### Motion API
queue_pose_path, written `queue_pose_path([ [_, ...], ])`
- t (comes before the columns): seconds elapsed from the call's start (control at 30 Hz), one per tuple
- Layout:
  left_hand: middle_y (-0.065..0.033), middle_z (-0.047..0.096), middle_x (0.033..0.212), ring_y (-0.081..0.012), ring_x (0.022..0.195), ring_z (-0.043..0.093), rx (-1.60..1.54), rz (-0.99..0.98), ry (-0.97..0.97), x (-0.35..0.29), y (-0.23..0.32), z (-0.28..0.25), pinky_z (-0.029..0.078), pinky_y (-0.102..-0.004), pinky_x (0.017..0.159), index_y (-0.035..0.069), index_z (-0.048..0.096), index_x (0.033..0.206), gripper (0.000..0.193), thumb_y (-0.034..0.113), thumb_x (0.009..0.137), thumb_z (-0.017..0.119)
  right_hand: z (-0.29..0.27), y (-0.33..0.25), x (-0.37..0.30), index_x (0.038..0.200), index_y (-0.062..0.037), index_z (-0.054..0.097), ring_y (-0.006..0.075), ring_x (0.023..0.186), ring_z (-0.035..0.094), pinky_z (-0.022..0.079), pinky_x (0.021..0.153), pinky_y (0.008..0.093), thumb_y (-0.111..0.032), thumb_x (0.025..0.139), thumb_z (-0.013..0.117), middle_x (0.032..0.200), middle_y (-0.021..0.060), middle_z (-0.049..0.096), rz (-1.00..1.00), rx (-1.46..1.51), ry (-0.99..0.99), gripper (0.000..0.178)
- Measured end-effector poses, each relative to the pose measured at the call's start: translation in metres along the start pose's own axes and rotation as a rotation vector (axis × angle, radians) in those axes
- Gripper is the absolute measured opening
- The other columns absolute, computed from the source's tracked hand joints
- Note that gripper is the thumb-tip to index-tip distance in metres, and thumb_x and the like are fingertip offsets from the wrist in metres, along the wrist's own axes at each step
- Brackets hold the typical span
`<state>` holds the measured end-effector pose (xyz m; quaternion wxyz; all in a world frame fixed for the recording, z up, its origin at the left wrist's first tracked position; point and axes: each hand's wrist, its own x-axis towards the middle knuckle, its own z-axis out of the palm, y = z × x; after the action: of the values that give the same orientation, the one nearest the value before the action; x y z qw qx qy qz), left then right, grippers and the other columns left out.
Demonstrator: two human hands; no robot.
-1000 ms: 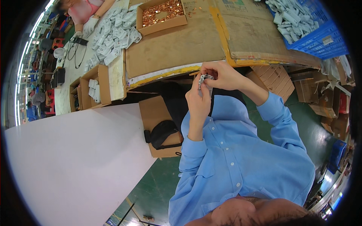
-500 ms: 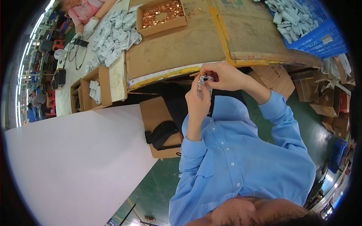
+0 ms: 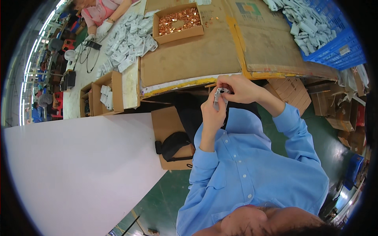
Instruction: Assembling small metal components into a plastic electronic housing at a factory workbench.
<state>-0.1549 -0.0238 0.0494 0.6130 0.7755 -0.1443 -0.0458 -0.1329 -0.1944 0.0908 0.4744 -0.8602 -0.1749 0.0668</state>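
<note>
In front of my body, by the table's near edge, both hands meet at a small white plastic housing (image 3: 217, 103) with a dark opening at its upper end. My left hand (image 3: 213, 117) grips its lower part between thumb and fingers. My right hand (image 3: 243, 89) closes over the upper end, its fingertips pressed at the dark opening. Whether a smaller piece sits between the right fingertips is hidden. Beyond the hands, on the cardboard-covered table (image 3: 189, 59), stands an open carton of small copper-coloured metal pieces (image 3: 169, 24).
White plastic parts (image 3: 128, 47) lie heaped at the far left, beside a co-worker's gloved hand (image 3: 103, 29). A blue crate (image 3: 334, 47) of similar parts stands at the far right. A small carton (image 3: 115, 92) holds more. A white board (image 3: 78, 165) spans the left; a black bag (image 3: 173, 145) rests on cardboard.
The whole view has shifted slightly, so the scene sits a little lower and further right. Both hands still hold the housing in nearly the same pose.
</note>
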Motion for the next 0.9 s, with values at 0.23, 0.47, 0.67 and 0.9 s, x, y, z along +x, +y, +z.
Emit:
queue_pose_path([
  [0.23, -0.0175, 0.069, 0.092, -0.0269, 0.08, 0.071, -0.007, -0.015, -0.002, 0.0, -0.005, 0.003, 0.053, -0.0307, 0.071, -0.001, 0.059, 0.12, 0.03, 0.007, 0.092, 0.053, -0.002, -0.002, 0.001, 0.092, -0.0054, 0.055, 0.0305, 0.071, 0.061, 0.045, 0.061, 0.0392, -0.014, 0.077, 0.065, 0.075, 0.0114, 0.062, 0.071, -0.063, -0.054, 0.02],
  [0.47, -0.013, 0.067, 0.08, -0.0163, 0.066, 0.065, -0.055, -0.018, -0.007, 0.0, -0.004, 0.003, 0.051, -0.028, 0.064, -0.002, 0.059, 0.12, 0.028, 0.007, 0.094, 0.053, 0.001, 0.001, -0.002, 0.091, -0.0054, 0.054, 0.0278, 0.062, 0.057, 0.043, 0.057, 0.0366, -0.012, 0.075, 0.064, 0.069, 0.011, 0.059, 0.001, -0.071, 0.01, 0.02],
  [0.67, -0.0072, 0.061, 0.068, -0.0113, 0.056, 0.058, -0.079, -0.013, -0.023, -0.002, 0.001, 0.0, 0.047, -0.026, 0.054, -0.001, 0.058, 0.12, 0.027, 0.007, 0.095, 0.051, 0.004, -0.002, -0.005, 0.092, -0.0058, 0.054, 0.0285, 0.062, 0.057, 0.044, 0.057, 0.0368, -0.012, 0.075, 0.064, 0.069, 0.0108, 0.058, -0.027, -0.099, 0.047, 0.021],
  [0.9, -0.0152, 0.068, 0.083, -0.0185, 0.073, 0.067, -0.045, -0.021, -0.041, -0.008, 0.009, -0.003, 0.051, -0.028, 0.069, -0.002, 0.058, 0.119, 0.029, 0.006, 0.092, 0.053, 0.003, -0.011, -0.01, 0.094, -0.0061, 0.054, 0.0338, 0.073, 0.061, 0.046, 0.063, 0.0421, -0.015, 0.077, 0.065, 0.076, 0.013, 0.061, 0.025, -0.13, -0.002, 0.022],
])
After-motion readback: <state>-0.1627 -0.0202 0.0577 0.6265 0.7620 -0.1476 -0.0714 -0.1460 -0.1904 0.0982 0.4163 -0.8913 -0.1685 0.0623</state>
